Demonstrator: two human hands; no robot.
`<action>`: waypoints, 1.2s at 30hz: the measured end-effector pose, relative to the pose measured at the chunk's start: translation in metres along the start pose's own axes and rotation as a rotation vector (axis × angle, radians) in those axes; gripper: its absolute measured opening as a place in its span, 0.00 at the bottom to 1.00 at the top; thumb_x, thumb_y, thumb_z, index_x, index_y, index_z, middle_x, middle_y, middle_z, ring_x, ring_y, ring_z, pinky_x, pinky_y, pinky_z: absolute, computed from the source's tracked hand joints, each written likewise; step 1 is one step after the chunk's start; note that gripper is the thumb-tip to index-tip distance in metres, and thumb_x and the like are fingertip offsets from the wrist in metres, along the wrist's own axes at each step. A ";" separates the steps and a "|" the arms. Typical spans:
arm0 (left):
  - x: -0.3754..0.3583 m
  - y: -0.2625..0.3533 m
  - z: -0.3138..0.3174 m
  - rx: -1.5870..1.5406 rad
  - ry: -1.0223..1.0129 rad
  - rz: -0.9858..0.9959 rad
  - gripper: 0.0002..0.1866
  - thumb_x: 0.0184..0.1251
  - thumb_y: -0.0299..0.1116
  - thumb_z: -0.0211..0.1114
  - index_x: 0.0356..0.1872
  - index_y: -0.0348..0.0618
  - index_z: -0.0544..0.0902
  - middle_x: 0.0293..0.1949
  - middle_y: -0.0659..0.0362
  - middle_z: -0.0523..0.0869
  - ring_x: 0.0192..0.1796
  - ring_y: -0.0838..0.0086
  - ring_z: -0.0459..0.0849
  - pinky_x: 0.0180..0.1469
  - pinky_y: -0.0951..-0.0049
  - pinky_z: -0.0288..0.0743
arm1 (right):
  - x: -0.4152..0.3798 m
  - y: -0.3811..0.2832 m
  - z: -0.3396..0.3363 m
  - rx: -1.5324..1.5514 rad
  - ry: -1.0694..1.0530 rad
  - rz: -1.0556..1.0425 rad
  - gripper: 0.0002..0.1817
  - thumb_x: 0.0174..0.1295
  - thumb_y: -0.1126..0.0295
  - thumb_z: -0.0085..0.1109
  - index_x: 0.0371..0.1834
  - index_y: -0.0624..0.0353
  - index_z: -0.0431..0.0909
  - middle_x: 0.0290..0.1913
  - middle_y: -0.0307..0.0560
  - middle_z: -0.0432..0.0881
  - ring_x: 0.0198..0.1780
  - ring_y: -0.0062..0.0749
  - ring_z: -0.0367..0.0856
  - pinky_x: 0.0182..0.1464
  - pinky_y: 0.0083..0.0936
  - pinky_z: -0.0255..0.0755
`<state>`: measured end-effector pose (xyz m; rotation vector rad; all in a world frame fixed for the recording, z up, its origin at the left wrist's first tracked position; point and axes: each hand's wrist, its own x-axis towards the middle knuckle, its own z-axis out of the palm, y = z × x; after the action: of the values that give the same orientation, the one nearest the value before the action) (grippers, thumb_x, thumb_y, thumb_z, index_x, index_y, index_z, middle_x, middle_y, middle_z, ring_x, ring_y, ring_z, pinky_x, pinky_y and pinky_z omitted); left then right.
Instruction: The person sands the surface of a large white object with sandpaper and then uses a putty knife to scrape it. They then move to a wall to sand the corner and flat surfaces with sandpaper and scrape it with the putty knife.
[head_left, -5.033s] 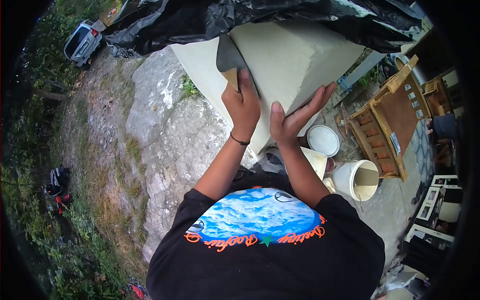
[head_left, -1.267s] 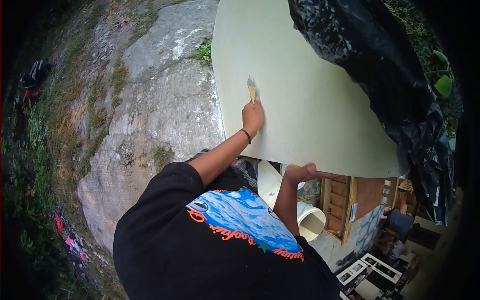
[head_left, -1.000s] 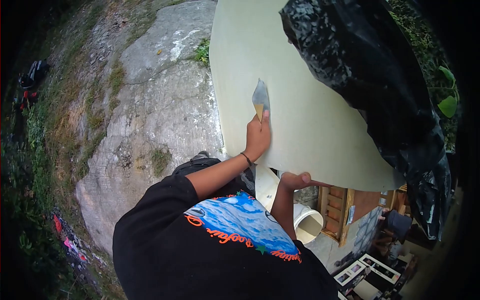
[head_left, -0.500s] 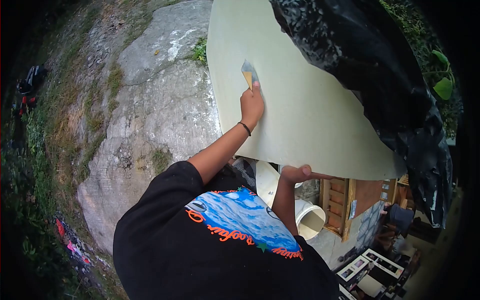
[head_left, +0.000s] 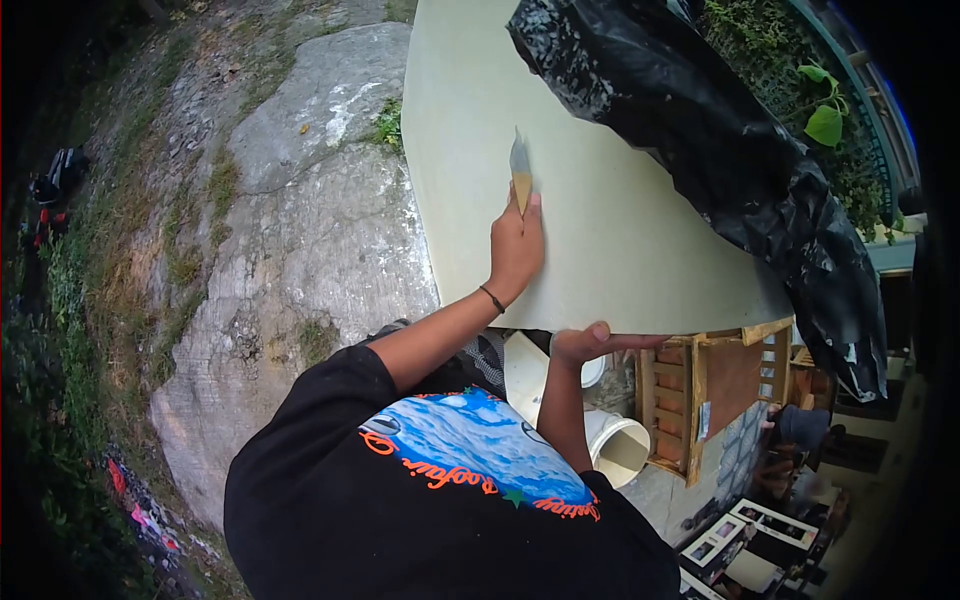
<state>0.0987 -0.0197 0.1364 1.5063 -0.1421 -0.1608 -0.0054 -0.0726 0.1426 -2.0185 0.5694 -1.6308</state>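
A large pale, smooth board (head_left: pixel 600 240) spreads out before me. Over its left part is my left hand (head_left: pixel 516 243), closed on a thin, pointed, grey-and-tan piece (head_left: pixel 521 185) that looks like folded sandpaper. The grey tip points away from me, close to the board's surface. At the board's near edge my right hand (head_left: pixel 588 342) touches the rim, fingers stretched out along it to the right and thumb raised. How far those fingers reach under the board is hard to see. Crumpled black plastic sheeting (head_left: pixel 700 130) lies across the board's far right side.
Rough concrete (head_left: pixel 310 230) runs along the left, with grass beyond it. Below the near edge are a white bucket (head_left: pixel 618 448) on its side and a wooden frame (head_left: pixel 690 400). Leafy plants (head_left: pixel 825 120) grow behind the plastic. Picture frames (head_left: pixel 775 525) show at the lower right.
My left hand has slid nearer to me over the board, and the piece it holds has turned slightly. My right hand keeps its place at the edge. The view has shifted a little.
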 end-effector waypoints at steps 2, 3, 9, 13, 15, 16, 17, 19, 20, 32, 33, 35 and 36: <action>-0.037 0.015 0.002 -0.078 -0.026 0.211 0.20 0.69 0.40 0.45 0.44 0.28 0.71 0.19 0.43 0.75 0.22 0.56 0.77 0.28 0.62 0.68 | 0.002 -0.008 0.005 0.161 0.002 0.009 0.51 0.56 0.36 0.34 0.67 0.65 0.26 0.66 0.67 0.35 0.67 0.53 0.45 0.64 0.48 0.47; -0.052 0.018 0.001 -0.097 -0.024 0.257 0.20 0.69 0.41 0.45 0.42 0.29 0.72 0.19 0.43 0.75 0.22 0.55 0.77 0.28 0.62 0.68 | 0.001 -0.009 0.006 0.165 0.003 0.011 0.51 0.56 0.36 0.34 0.67 0.65 0.26 0.66 0.67 0.35 0.67 0.53 0.45 0.64 0.48 0.47; -0.007 -0.018 -0.014 0.099 -0.118 -0.100 0.21 0.70 0.43 0.45 0.31 0.31 0.74 0.16 0.46 0.75 0.20 0.56 0.76 0.26 0.62 0.67 | 0.005 -0.011 -0.001 0.037 -0.012 -0.021 0.52 0.55 0.35 0.34 0.67 0.64 0.25 0.67 0.67 0.35 0.68 0.53 0.44 0.63 0.49 0.48; -0.043 0.001 -0.003 -0.013 -0.058 0.075 0.21 0.69 0.43 0.46 0.32 0.31 0.73 0.16 0.46 0.75 0.20 0.55 0.76 0.26 0.62 0.67 | 0.004 -0.006 -0.002 0.063 -0.008 -0.037 0.51 0.55 0.36 0.34 0.68 0.64 0.26 0.67 0.67 0.35 0.68 0.53 0.44 0.63 0.49 0.48; -0.062 0.010 -0.005 -0.064 -0.060 0.204 0.21 0.69 0.43 0.46 0.31 0.30 0.74 0.16 0.46 0.75 0.21 0.55 0.76 0.26 0.63 0.68 | 0.004 -0.008 0.003 0.136 -0.016 0.007 0.51 0.55 0.36 0.34 0.68 0.63 0.26 0.67 0.67 0.35 0.68 0.54 0.43 0.64 0.49 0.47; -0.064 0.007 -0.006 -0.058 -0.080 0.245 0.21 0.69 0.43 0.45 0.31 0.31 0.74 0.16 0.46 0.75 0.21 0.55 0.76 0.27 0.63 0.68 | 0.004 -0.008 0.004 0.137 -0.016 0.012 0.51 0.55 0.36 0.34 0.68 0.63 0.26 0.67 0.67 0.35 0.68 0.54 0.43 0.64 0.49 0.47; -0.058 0.002 -0.008 -0.055 -0.086 0.242 0.21 0.69 0.43 0.45 0.31 0.31 0.74 0.16 0.46 0.75 0.21 0.55 0.76 0.27 0.63 0.68 | 0.004 -0.008 0.003 0.129 -0.017 -0.003 0.51 0.55 0.36 0.34 0.68 0.62 0.26 0.67 0.66 0.35 0.68 0.54 0.44 0.64 0.49 0.47; -0.028 -0.006 -0.012 0.032 -0.135 -0.029 0.22 0.70 0.43 0.44 0.29 0.31 0.73 0.16 0.46 0.75 0.20 0.55 0.76 0.26 0.63 0.69 | 0.004 -0.006 -0.001 0.109 -0.017 -0.015 0.51 0.54 0.36 0.35 0.68 0.62 0.26 0.67 0.66 0.35 0.68 0.54 0.44 0.64 0.49 0.47; -0.013 -0.019 -0.010 0.040 -0.077 0.012 0.22 0.71 0.43 0.43 0.28 0.31 0.73 0.16 0.47 0.75 0.19 0.56 0.75 0.26 0.63 0.68 | 0.004 -0.004 -0.003 0.098 -0.023 -0.021 0.51 0.54 0.36 0.35 0.68 0.61 0.27 0.67 0.66 0.34 0.68 0.55 0.43 0.64 0.50 0.45; -0.040 -0.001 -0.011 0.016 -0.159 0.097 0.19 0.70 0.40 0.46 0.27 0.33 0.71 0.15 0.53 0.73 0.17 0.69 0.71 0.23 0.69 0.65 | 0.003 0.002 -0.006 0.037 0.006 -0.052 0.52 0.55 0.33 0.33 0.68 0.64 0.27 0.68 0.65 0.33 0.69 0.54 0.40 0.65 0.50 0.44; -0.039 -0.002 -0.012 0.037 -0.142 0.051 0.19 0.70 0.40 0.46 0.27 0.32 0.71 0.15 0.52 0.73 0.17 0.68 0.71 0.23 0.69 0.64 | 0.002 0.002 -0.008 0.002 -0.012 -0.059 0.52 0.55 0.33 0.33 0.68 0.64 0.27 0.68 0.65 0.31 0.70 0.54 0.39 0.65 0.50 0.42; -0.043 0.000 -0.006 0.026 -0.152 0.073 0.19 0.70 0.40 0.46 0.27 0.32 0.72 0.16 0.52 0.74 0.18 0.67 0.72 0.24 0.68 0.65 | 0.006 0.005 -0.008 -0.044 -0.016 -0.091 0.52 0.55 0.34 0.33 0.68 0.64 0.27 0.69 0.64 0.27 0.70 0.54 0.36 0.66 0.50 0.38; -0.059 -0.001 -0.008 0.001 -0.165 0.124 0.19 0.69 0.40 0.47 0.27 0.32 0.72 0.17 0.51 0.74 0.19 0.66 0.72 0.25 0.68 0.65 | 0.007 0.007 -0.010 -0.046 -0.003 -0.097 0.52 0.55 0.34 0.33 0.68 0.64 0.27 0.69 0.64 0.27 0.70 0.54 0.36 0.66 0.50 0.38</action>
<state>0.0427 -0.0002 0.1353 1.4800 -0.3671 -0.1849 -0.0138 -0.0835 0.1461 -2.1114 0.5192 -1.6844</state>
